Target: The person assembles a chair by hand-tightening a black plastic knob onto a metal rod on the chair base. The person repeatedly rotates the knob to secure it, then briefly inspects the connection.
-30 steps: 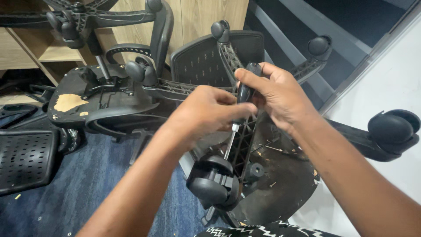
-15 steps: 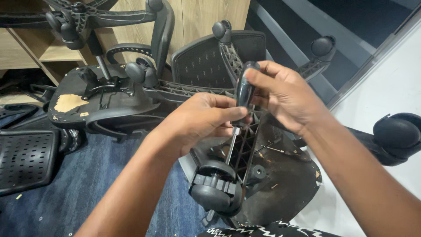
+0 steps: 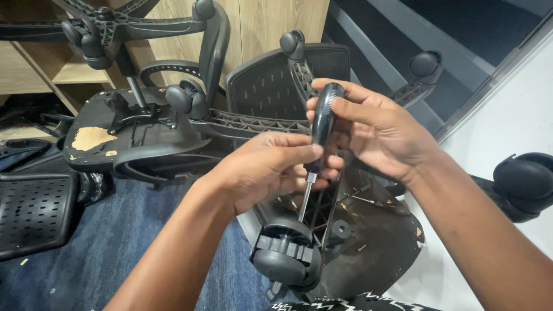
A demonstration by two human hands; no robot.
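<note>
Both hands (image 3: 271,167) (image 3: 374,126) hold black screwdriver (image 3: 320,124) over caster (image 3: 285,253).

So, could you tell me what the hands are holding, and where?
A screwdriver: right hand grips the black handle's top, left hand holds its lower end, near the shaft.

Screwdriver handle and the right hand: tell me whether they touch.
Touching. The head view shows the right hand wrapped around the black screwdriver handle, fingers curled over its top, with no gap. The left hand pinches the handle's lower end too.
</note>
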